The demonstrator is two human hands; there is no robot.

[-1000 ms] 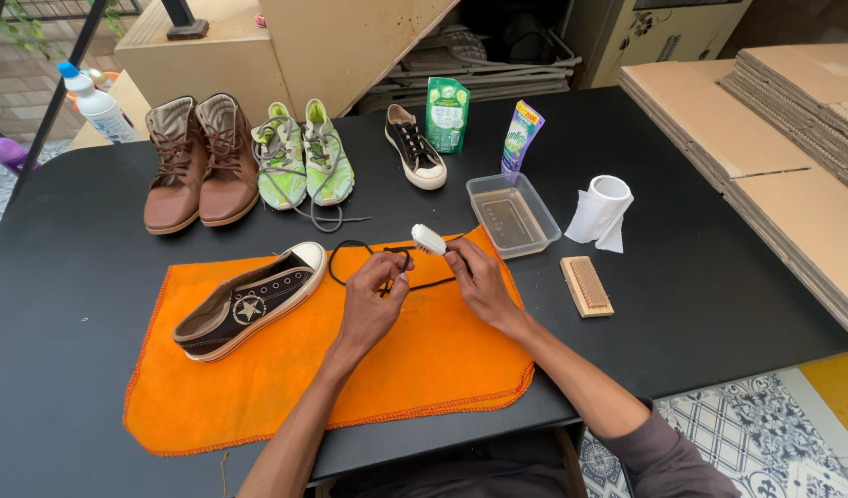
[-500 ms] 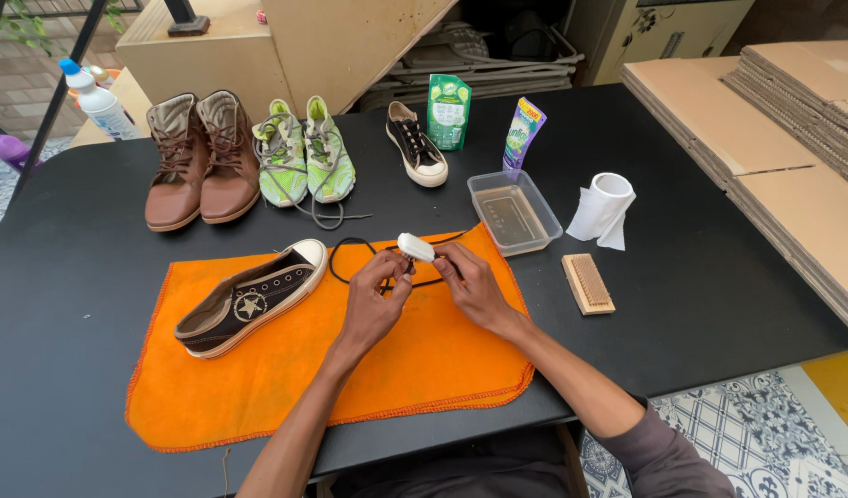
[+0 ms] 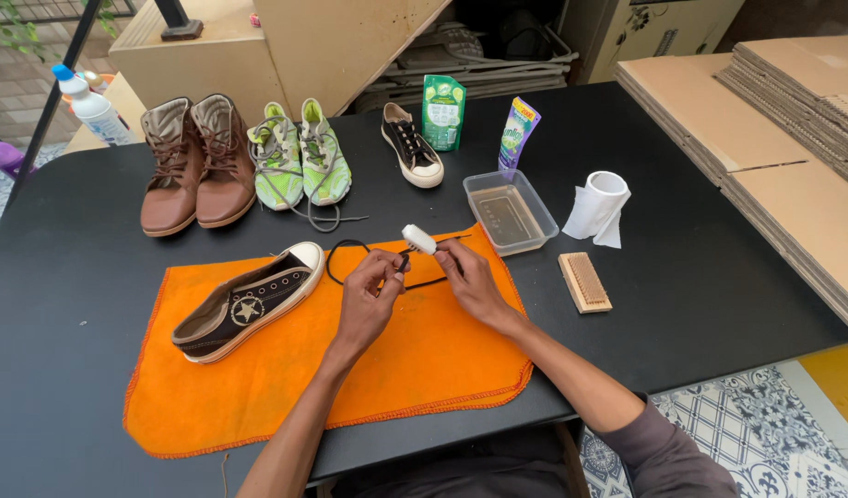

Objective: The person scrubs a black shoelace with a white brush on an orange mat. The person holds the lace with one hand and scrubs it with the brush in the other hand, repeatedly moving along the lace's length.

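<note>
**Lace and brush, held over orange cloth**

Landmark: orange cloth (image 3: 286, 387), spread on black counter (image 3: 700, 277).

- Black shoelace (image 3: 350, 247): above the cloth's far edge, one end looped on the cloth, long run stretched roughly left to right between both hands.
- Left hand (image 3: 369, 300): grip pinched on the lace.
- Right hand (image 3: 468, 277): grip closed on the lace and a small white brush (image 3: 418, 239), brush head angled away and to the left.
- Dark sneaker (image 3: 249, 302): on the cloth's left part, unlaced, toe pointing away and right.
- Clear tub (image 3: 510, 210): just beyond the cloth's far right corner, holding shallow water.
- Wooden brush (image 3: 584, 281): right of the cloth, bristles up.
</note>
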